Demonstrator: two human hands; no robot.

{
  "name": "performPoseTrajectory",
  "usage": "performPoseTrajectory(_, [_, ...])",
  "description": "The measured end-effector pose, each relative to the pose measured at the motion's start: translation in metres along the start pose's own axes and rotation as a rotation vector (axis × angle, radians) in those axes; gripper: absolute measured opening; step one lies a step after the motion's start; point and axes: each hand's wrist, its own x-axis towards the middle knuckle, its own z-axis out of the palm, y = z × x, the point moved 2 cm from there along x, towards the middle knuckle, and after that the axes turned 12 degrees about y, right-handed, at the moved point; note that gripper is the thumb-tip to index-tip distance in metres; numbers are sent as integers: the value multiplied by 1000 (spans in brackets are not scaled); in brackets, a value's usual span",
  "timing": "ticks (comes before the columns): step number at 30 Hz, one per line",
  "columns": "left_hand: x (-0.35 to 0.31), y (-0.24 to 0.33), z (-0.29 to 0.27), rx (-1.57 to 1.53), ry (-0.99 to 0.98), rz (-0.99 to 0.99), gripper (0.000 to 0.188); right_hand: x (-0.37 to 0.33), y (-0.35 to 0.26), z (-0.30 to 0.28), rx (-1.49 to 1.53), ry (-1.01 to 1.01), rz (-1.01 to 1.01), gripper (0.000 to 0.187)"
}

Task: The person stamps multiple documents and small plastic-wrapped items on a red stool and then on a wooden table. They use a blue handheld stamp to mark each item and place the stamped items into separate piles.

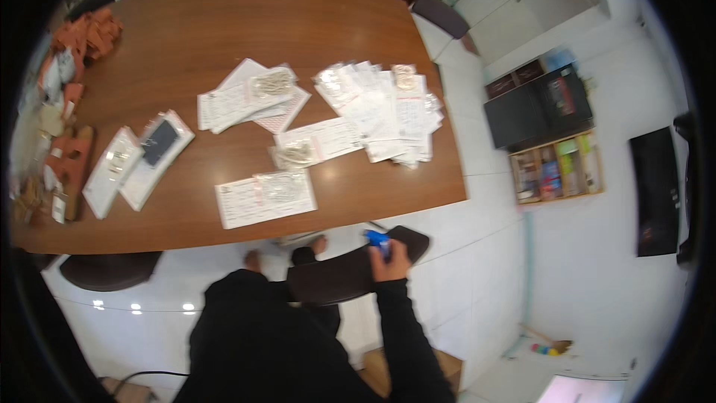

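Head view: right hand closed around blue object, perhaps tape; left unseen.

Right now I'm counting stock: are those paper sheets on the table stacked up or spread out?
Spread out. The paper sheets lie fanned and overlapping in loose groups across the wooden table, several with small clear packets on top.

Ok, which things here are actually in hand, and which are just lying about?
In hand:
right hand gripping a small blue object
dark chair back under that hand

Lying about:
paper sheets with small bags
orange items
shelf unit
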Motion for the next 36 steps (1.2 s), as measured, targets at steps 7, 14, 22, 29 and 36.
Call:
performPoseTrajectory(7, [-9, 4, 27, -311, -298, 99, 46, -5, 1, -3, 23, -164, 369, 40])
performPoseTrajectory(14, [-202, -155, 72, 876, -483, 14, 60, -2, -9, -4, -34, -233, 399, 42])
performPoseTrajectory(22, [-223, -158, 63, 909, -422, 10, 60, 1, -11, -4, -107, -341, 375, 39])
performPoseTrajectory(29, [-223, -160, 61, 907, -422, 4, 62, 5, -14, 0, -161, -395, 373, 39])
performPoseTrajectory(36, [-217, -154, 64, 897, -440, -59, 62, 4, -13, 3, -179, -430, 363, 40])
